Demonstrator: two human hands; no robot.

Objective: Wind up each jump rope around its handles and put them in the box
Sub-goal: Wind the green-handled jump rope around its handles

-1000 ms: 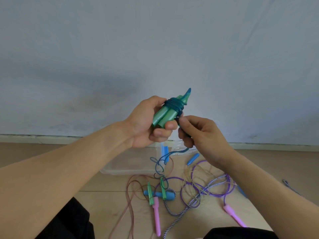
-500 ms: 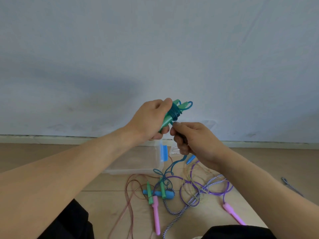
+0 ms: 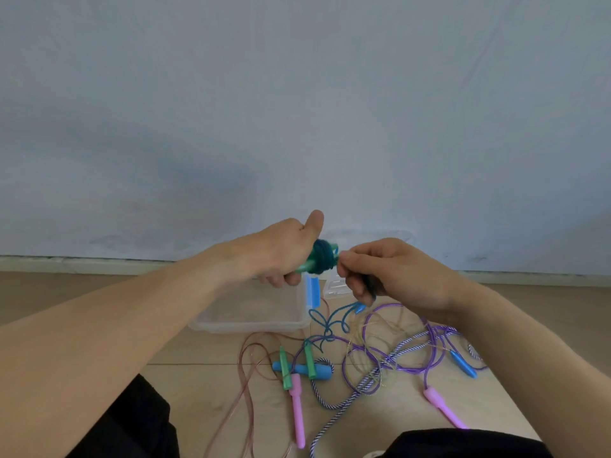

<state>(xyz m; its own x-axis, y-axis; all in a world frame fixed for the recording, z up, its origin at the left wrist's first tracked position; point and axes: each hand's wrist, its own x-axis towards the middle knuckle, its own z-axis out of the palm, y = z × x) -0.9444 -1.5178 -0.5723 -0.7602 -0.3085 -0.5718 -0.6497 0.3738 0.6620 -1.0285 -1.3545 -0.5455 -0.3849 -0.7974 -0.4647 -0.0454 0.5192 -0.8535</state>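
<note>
left hand (image 3: 281,251): grips the green handles (image 3: 305,266), teal rope (image 3: 322,257) wound round them
right hand (image 3: 390,276): just beside, pinching the rope's loose end
box (image 3: 251,323): below both hands

a light wooden floor (image 3: 99,292) is seen running up to a pale wall. a clear plastic box (image 3: 251,320) is set on it, with its lid (image 3: 334,285) laid just beside it to the right. nearer the person, loose jump ropes are spread in a tangle: a purple rope (image 3: 410,361) with pink handles (image 3: 441,406), a striped rope (image 3: 347,396), a thin brownish rope (image 3: 246,385), green handles (image 3: 285,368) laid across a blue handle (image 3: 302,370), and a teal rope (image 3: 325,320) trailing near the box.
</note>
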